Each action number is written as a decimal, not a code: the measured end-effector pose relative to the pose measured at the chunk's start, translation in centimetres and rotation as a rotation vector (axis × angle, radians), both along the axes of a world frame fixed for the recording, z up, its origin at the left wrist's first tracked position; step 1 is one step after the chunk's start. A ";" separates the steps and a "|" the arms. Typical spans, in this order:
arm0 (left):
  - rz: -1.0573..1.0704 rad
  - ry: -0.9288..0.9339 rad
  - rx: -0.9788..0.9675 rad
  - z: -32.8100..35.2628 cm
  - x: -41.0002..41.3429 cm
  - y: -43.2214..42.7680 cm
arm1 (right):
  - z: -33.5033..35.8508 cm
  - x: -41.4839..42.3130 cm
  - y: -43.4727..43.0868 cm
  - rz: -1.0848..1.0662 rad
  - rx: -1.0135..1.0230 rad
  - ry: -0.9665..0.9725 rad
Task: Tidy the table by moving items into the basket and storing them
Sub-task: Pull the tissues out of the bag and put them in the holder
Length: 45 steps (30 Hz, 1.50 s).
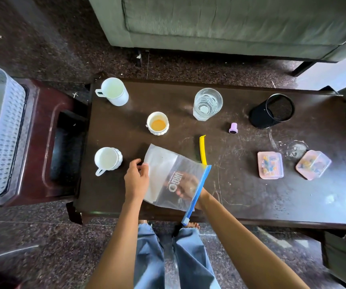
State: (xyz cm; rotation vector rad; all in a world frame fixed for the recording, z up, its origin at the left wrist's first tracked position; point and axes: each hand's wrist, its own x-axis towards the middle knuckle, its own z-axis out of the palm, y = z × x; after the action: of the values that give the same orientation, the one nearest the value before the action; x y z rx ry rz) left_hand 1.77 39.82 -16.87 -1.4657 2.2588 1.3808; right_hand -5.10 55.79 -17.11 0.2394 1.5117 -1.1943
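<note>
A clear zip bag (167, 163) with a blue seal strip lies at the front of the dark table (251, 205). My left hand (136, 178) pinches the bag's left edge. My right hand (185, 185) is seen through the plastic, inside or under the bag; its grip is unclear. A yellow clip (203, 150) lies just behind the bag. The white slotted basket (3, 130) stands on a dark red stool (42, 142) to the left of the table.
On the table stand two white mugs (113, 91) (107, 160), a small white cup of orange liquid (157, 123), a water glass (207, 104), a tipped black mesh holder (272, 111), a purple cap (233, 128) and two pink boxes (270, 165) (313, 164). A grey sofa (230, 28) stands behind.
</note>
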 end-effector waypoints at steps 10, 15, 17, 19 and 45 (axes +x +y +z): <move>-0.077 -0.012 0.055 -0.8 -0.6 0.5 | -1.5 1.1 -3.4 -0.044 0.283 -0.024; -0.043 -0.013 0.017 -0.5 -1.4 1.4 | -0.4 0.4 -1.6 -0.034 0.187 0.161; -0.018 -0.056 0.011 -0.5 -1.7 1.7 | 0.9 -0.2 -0.4 0.036 0.227 0.191; 0.049 -0.091 0.005 -0.6 -1.9 1.8 | 1.7 -0.9 1.3 -0.033 0.223 0.163; 0.214 0.361 1.021 9.3 -6.4 3.5 | 10.7 -6.0 4.6 -0.376 -0.362 0.274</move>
State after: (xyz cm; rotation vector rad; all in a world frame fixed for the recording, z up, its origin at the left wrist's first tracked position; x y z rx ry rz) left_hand -4.67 43.30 -7.61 -1.1209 1.1005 2.4638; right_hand -11.09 60.38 -6.44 0.1205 1.4872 -1.8377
